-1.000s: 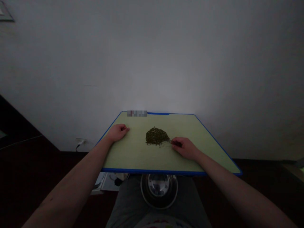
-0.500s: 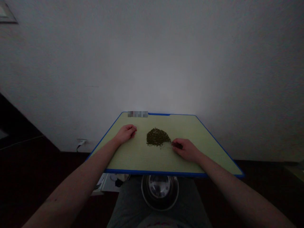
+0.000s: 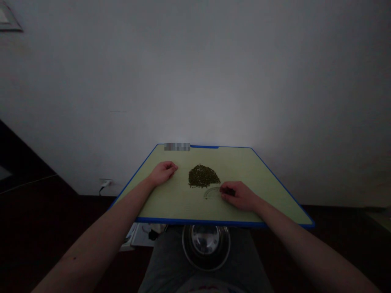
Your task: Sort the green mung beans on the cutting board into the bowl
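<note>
A heap of small dark green beans point(image 3: 203, 176) lies near the middle of a pale green board with a blue rim point(image 3: 171, 203). My right hand point(image 3: 238, 194) rests on the board just right of the heap, fingers pinched on a clear half-round plastic piece point(image 3: 212, 192) that lies flat in front of the heap. My left hand point(image 3: 164, 171) lies curled on the board to the left of the heap, a short way from it, with nothing visible in it.
A shiny metal bowl point(image 3: 205, 245) sits on my lap under the board's near edge. Papers point(image 3: 143, 234) lie on the dark floor at lower left. A white wall stands right behind the board, with a socket point(image 3: 104, 182) low on it.
My left hand slid right along the board toward the heap. My right hand drew the clear piece back from the heap's edge toward me, leaving a gap.
</note>
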`<state>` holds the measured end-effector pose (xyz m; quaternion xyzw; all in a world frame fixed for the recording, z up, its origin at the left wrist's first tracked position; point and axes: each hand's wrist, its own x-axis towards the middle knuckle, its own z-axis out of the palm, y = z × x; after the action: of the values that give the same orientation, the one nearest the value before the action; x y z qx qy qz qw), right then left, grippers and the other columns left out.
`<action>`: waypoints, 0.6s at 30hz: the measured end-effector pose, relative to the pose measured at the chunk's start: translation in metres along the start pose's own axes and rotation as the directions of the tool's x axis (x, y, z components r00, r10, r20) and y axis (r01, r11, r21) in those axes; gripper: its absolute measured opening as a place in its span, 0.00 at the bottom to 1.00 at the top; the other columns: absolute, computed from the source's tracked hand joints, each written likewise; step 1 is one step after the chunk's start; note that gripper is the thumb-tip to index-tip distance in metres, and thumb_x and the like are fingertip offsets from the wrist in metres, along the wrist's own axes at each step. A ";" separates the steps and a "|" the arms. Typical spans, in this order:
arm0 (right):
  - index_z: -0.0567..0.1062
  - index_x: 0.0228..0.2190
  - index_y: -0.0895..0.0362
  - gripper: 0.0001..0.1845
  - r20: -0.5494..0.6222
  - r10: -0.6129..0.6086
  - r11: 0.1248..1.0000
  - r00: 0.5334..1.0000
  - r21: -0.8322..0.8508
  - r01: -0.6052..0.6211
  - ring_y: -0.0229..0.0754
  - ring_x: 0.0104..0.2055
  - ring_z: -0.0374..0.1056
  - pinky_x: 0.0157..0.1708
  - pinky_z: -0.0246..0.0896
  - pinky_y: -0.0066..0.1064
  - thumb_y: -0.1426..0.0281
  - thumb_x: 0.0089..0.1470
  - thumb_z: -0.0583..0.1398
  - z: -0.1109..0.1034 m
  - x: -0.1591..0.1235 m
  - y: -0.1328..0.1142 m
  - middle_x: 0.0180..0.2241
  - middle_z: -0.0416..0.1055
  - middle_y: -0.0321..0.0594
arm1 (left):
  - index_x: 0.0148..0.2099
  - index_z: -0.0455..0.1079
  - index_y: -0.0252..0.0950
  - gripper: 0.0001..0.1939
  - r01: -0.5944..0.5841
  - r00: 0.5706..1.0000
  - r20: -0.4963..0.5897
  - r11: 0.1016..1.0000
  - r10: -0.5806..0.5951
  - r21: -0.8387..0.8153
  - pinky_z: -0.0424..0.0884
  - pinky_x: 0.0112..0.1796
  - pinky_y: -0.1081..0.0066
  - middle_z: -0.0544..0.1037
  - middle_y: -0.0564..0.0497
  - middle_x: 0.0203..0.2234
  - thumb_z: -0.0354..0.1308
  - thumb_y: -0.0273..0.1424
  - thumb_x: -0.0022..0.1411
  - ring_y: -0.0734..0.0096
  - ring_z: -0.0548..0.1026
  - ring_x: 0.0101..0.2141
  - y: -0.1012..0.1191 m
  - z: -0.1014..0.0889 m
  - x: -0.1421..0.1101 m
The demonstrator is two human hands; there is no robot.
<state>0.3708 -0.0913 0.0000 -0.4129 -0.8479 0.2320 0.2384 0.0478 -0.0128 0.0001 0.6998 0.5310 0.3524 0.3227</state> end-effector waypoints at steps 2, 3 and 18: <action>0.70 0.30 0.58 0.06 0.017 0.005 1.000 1.000 0.021 -0.005 0.33 0.23 0.57 0.24 0.52 0.24 0.72 0.46 0.56 0.001 -0.001 0.000 0.22 0.63 0.33 | 0.23 0.62 0.35 0.16 -0.008 1.000 -0.004 0.999 0.009 0.032 0.57 0.20 0.76 0.64 0.57 0.12 0.51 0.43 0.51 0.79 0.59 0.16 0.000 0.001 0.000; 0.70 0.30 0.58 0.06 0.025 0.007 1.000 1.000 0.030 -0.007 0.33 0.23 0.57 0.24 0.52 0.24 0.72 0.46 0.56 0.001 -0.001 -0.001 0.22 0.64 0.33 | 0.23 0.62 0.35 0.16 -0.015 1.000 -0.008 0.999 0.015 0.047 0.57 0.20 0.76 0.64 0.57 0.12 0.51 0.43 0.51 0.79 0.60 0.16 0.000 0.001 0.000; 0.71 0.30 0.59 0.07 0.071 -0.025 0.998 0.997 0.068 0.020 0.33 0.23 0.58 0.23 0.53 0.24 0.71 0.46 0.56 0.002 -0.006 -0.001 0.22 0.65 0.34 | 0.26 0.63 0.34 0.15 -0.061 0.986 0.150 0.994 0.074 -0.091 0.55 0.19 0.76 0.64 0.57 0.13 0.53 0.42 0.52 0.80 0.60 0.15 0.017 0.025 -0.011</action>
<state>0.3723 -0.0970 -0.0025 -0.3866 -0.8522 0.2721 0.2242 0.0752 -0.0296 -0.0011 0.7277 0.4649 0.3311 0.3804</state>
